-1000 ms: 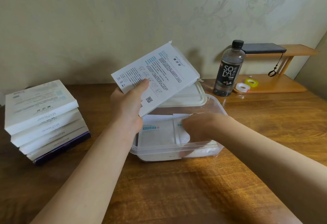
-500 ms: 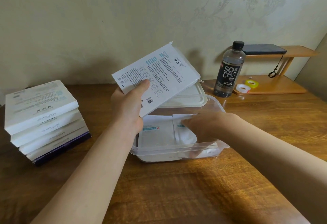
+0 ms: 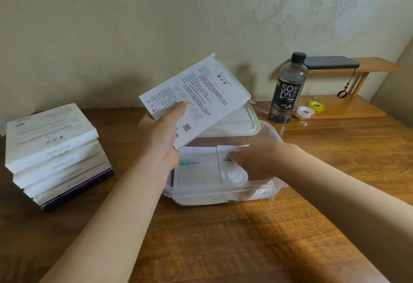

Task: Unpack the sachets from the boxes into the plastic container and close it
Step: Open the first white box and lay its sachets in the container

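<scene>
My left hand [image 3: 159, 139] grips a white box [image 3: 196, 97] tilted above the clear plastic container [image 3: 223, 190]; print on it reads "MxFlower", plus a QR code. My right hand [image 3: 257, 159] lies flat, fingers extended, on the sachets [image 3: 196, 171] inside the container, teal label strip with a red cross visible. The cream lid [image 3: 239, 124] sits behind the container. A stack of boxes [image 3: 53, 155] at left, spines "MxFlower". A bottle [image 3: 288, 88] labelled "SODA" stands at right, near two tape rolls [image 3: 309, 108].
</scene>
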A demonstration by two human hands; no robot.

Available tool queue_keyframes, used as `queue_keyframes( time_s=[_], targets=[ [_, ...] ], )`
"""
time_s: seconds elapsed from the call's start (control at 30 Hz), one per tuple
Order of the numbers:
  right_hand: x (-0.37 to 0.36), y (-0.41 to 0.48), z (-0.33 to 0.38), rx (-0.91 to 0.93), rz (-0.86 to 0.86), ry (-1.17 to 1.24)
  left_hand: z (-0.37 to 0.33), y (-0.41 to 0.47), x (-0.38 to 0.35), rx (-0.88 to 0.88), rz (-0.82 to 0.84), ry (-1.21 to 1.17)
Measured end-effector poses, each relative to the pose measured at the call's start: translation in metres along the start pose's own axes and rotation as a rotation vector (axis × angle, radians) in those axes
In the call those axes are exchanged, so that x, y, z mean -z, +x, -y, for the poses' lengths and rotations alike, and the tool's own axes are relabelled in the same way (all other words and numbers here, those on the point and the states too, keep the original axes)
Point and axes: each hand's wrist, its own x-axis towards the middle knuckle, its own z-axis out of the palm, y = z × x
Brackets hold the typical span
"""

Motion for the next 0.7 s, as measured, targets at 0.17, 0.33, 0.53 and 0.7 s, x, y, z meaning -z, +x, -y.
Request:
queue_keyframes(
  time_s=[0.17, 0.33, 0.53, 0.7],
  targets=[
    [0.022, -0.017, -0.005, -0.055, 0.023, 0.234, -0.008, 0.000, 0.001, 0.030, 0.039, -0.044],
    [0.046, -0.046, -0.037, -0.106, -0.428, 0.736, -0.022, 0.005, 0.008, -0.007, 0.096, -0.025],
    [0.056, -0.045, -0.042, -0.225, -1.047, 1.373, -0.025, 0.011, 0.022, -0.027, 0.211, 0.151],
    [0.058, -0.029, -0.033, -0.077, -0.834, 1.611, -0.018, 0.012, 0.023, -0.087, 0.268, 0.205]
  ],
)
